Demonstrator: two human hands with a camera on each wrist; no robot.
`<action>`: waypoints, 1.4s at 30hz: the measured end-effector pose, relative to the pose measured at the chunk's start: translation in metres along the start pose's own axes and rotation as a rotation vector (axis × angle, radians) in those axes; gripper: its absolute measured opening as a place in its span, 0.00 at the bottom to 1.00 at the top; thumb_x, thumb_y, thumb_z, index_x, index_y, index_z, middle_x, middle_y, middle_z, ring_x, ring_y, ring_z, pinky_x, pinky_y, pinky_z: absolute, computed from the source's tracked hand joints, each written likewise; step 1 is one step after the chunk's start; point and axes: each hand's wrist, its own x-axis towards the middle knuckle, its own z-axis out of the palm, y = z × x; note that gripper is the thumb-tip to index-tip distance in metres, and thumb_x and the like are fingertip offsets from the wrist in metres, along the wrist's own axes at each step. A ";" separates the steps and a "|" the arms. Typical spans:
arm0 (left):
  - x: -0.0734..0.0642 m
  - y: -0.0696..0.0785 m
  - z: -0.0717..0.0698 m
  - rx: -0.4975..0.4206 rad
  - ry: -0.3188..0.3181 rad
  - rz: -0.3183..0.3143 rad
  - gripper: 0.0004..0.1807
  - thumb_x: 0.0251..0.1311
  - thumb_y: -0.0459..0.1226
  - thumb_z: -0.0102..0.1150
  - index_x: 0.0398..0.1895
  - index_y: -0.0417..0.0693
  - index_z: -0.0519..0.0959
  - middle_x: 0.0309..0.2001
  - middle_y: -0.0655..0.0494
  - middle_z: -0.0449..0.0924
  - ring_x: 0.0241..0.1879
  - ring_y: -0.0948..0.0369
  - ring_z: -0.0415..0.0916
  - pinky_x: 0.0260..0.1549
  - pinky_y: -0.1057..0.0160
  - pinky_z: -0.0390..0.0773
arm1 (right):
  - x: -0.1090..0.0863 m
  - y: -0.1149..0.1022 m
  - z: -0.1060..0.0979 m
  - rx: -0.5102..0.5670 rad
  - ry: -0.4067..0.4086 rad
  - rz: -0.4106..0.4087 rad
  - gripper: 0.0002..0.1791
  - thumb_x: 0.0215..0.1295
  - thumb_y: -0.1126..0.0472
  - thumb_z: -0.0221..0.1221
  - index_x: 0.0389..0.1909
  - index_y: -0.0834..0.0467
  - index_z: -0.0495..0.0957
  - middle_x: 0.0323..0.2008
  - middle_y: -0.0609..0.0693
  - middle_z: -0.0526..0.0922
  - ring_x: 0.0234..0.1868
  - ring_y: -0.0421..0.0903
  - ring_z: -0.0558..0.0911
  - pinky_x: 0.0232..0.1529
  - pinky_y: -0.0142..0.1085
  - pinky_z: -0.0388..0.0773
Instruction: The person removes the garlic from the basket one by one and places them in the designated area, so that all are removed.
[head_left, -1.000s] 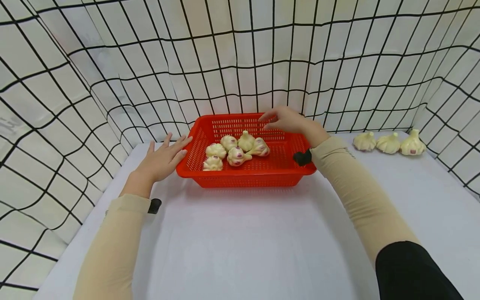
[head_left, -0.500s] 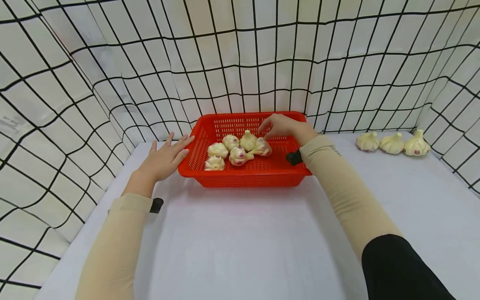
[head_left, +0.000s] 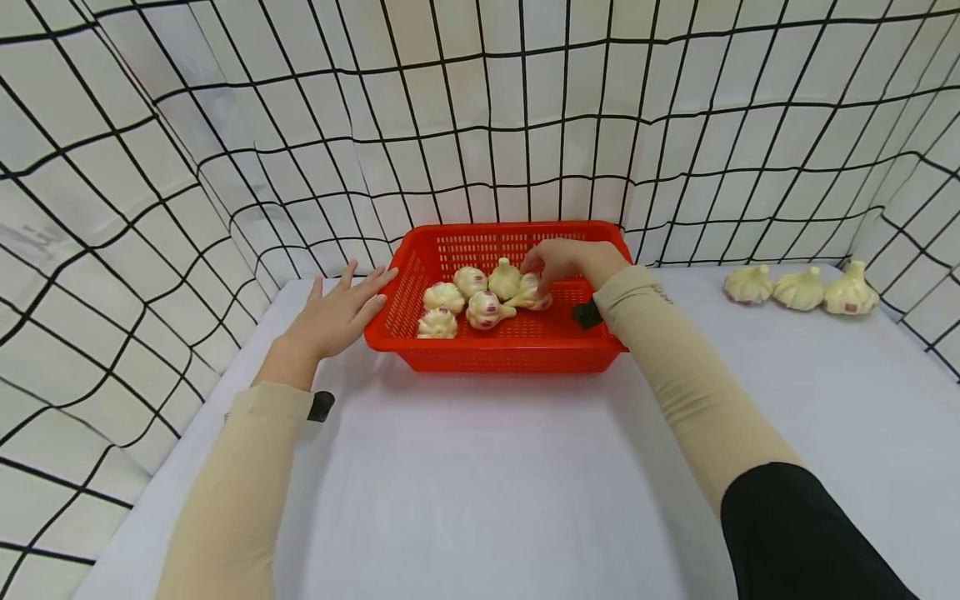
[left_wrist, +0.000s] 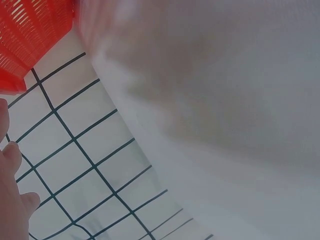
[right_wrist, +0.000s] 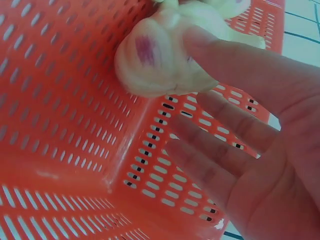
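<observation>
A red plastic basket (head_left: 510,360) stands at the back of the white table, with several garlic bulbs grouped in its left half. My left hand (head_left: 334,318) lies with fingers spread, fingertips right at the basket's left rim. My right hand (head_left: 564,257) reaches down into the basket over the rightmost garlic bulb (head_left: 529,293). In the right wrist view the thumb overlaps the purple-marked side of that garlic bulb (right_wrist: 152,57). The other fingers (right_wrist: 205,165) extend loosely below it, their tips visible. The left wrist view catches only part of the left hand (left_wrist: 12,195) and a basket corner (left_wrist: 35,35).
Three more garlic bulbs (head_left: 798,289) sit in a row on the table (head_left: 487,483) at the back right. Black netting (head_left: 495,117) over white walls encloses the back and both sides, close behind the basket.
My right hand has moved down and slightly left, from above the basket's back right to the rightmost bulb. The left hand stays at the rim, and the view has shifted slightly.
</observation>
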 end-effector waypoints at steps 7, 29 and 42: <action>0.000 0.002 0.000 -0.001 -0.005 0.000 0.35 0.79 0.60 0.29 0.84 0.61 0.50 0.83 0.51 0.44 0.81 0.44 0.26 0.69 0.31 0.21 | 0.000 0.001 0.001 -0.011 -0.031 0.035 0.28 0.67 0.66 0.66 0.67 0.61 0.74 0.60 0.59 0.76 0.61 0.56 0.71 0.67 0.48 0.70; 0.000 0.002 0.000 -0.010 0.005 -0.002 0.35 0.79 0.60 0.28 0.84 0.61 0.49 0.82 0.51 0.45 0.81 0.44 0.27 0.69 0.30 0.21 | -0.005 0.001 0.005 -0.014 -0.013 0.031 0.23 0.65 0.65 0.67 0.59 0.62 0.72 0.56 0.60 0.75 0.57 0.55 0.72 0.61 0.47 0.72; 0.001 0.001 0.001 -0.017 -0.010 0.003 0.35 0.79 0.59 0.27 0.84 0.61 0.48 0.83 0.51 0.43 0.80 0.44 0.23 0.68 0.31 0.18 | -0.028 0.011 -0.003 0.029 0.080 -0.017 0.24 0.65 0.65 0.68 0.59 0.61 0.72 0.62 0.62 0.74 0.61 0.57 0.72 0.63 0.50 0.73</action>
